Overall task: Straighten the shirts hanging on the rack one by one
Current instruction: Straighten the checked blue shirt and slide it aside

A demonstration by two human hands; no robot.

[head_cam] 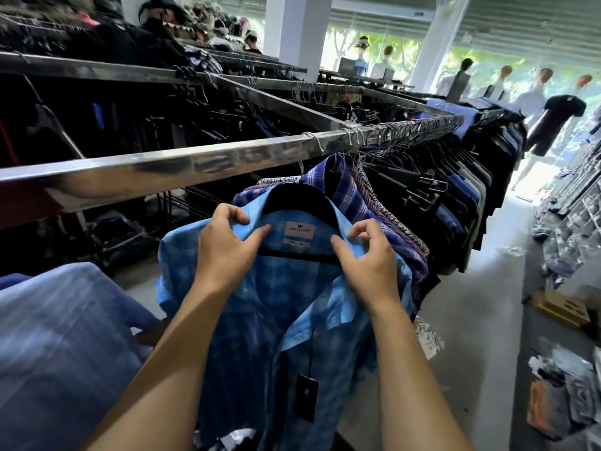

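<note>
A light blue checked shirt (260, 320) hangs open on a black hanger (299, 196) from the steel rack rail (195, 164). My left hand (227, 249) pinches the left side of its collar between thumb and fingers. My right hand (367, 252) pinches the right side of the collar. A white brand label (300, 230) shows inside the neck, and a black price tag (305, 398) dangles in front. Behind it hang a dark blue plaid shirt (351, 190) and a patterned shirt (387, 216).
A pale blue shirt (58, 353) hangs at the near left. Dark garments (455, 203) fill the rail to the right. Packaged clothes (566, 402) and a cardboard box (562, 307) lie on the floor aisle. Mannequins (559, 125) stand by the windows.
</note>
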